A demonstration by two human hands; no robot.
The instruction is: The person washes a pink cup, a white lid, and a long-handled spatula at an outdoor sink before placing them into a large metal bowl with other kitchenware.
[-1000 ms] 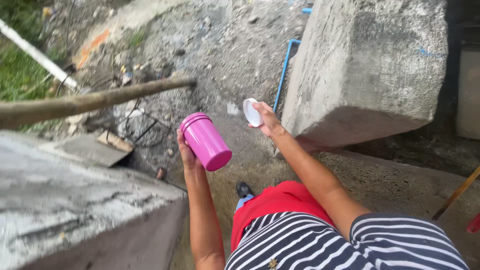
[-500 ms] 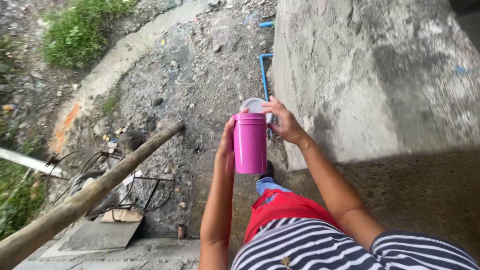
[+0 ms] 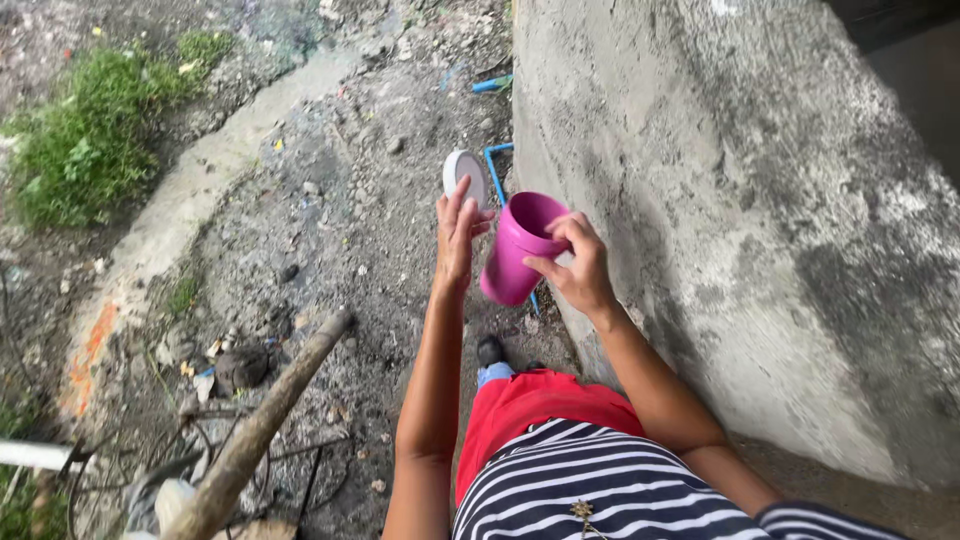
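Nearest me, one wooden pole [image 3: 262, 425] lies at seven o'clock. Further out, I see my right hand [image 3: 578, 265] at centre, fingers pinching the rim of the single pink cup [image 3: 518, 248], which tilts with its mouth open. At eleven o'clock from it my left hand [image 3: 456, 235] has its fingers curled around the one white lid [image 3: 463, 176]. So the lid's off; rejoining the two is what's left, I'd judge. Beyond, one concrete block [image 3: 740, 200] at two o'clock.
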